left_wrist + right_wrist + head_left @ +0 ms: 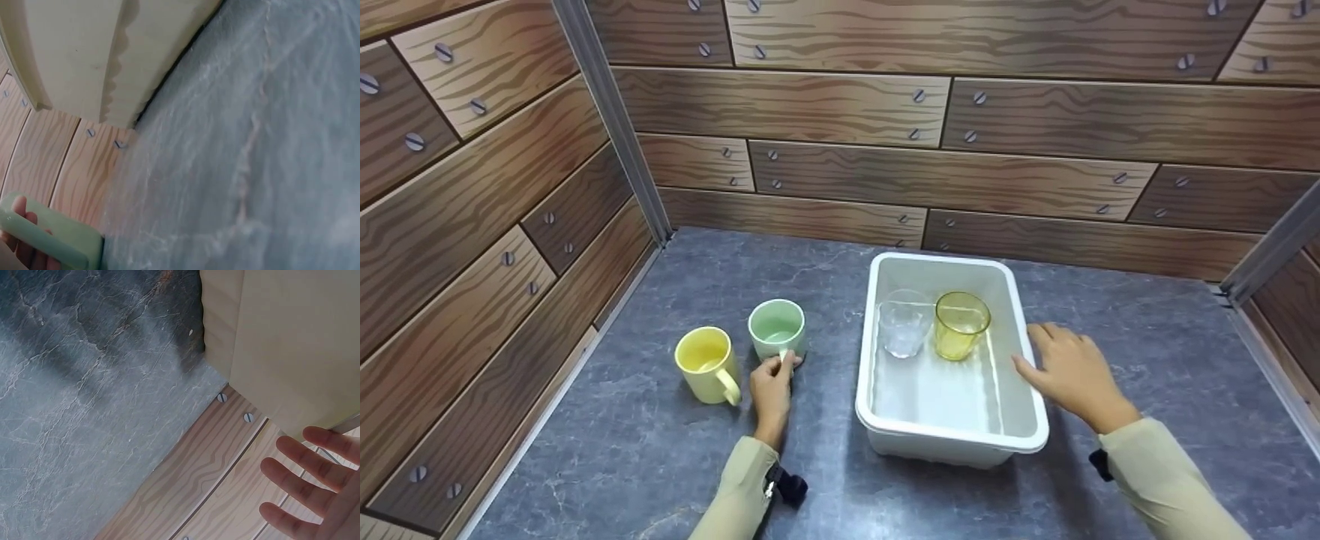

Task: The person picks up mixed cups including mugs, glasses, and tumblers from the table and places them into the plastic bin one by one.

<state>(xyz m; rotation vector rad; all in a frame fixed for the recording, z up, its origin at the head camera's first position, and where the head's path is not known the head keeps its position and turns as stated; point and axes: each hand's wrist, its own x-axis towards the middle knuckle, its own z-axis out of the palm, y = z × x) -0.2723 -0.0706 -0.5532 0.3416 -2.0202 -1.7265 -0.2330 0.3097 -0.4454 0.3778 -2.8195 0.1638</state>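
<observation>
**Left hand point(771, 388) holding a green mug point(778, 328), right hand point(1072, 369) hovering by a tub point(934, 448)**

So, starting from the left: wood-plank-print wall panels point(495, 202) are running along that side of a dark grey, marble-look worktop point(607, 450). Next up, a yellow mug point(706, 367) is standing upright on the worktop, its handle point(728, 386) pointing off to the right and toward the person.

Just beside it, a bit farther back, the green mug is sitting upright. The left hand's grip is closing snugly on that mug's handle point(42, 239), and the left wrist view is showing fingers tucking in between handle and body. Can't really tell if the base is touching the worktop.

Moving right, the white plastic tub is resting on the worktop. Inside, toward the far end, a clear glass tumbler point(904, 326) is standing on the left and a yellow glass tumbler point(961, 328) is standing close by on its right.

Last one over: the right hand is hanging around by the tub's right rim, grip wide and relaxed, fingers spreading, holding nothing. Whether it's touching the rim, I'm honestly not seeing clearly.
</observation>
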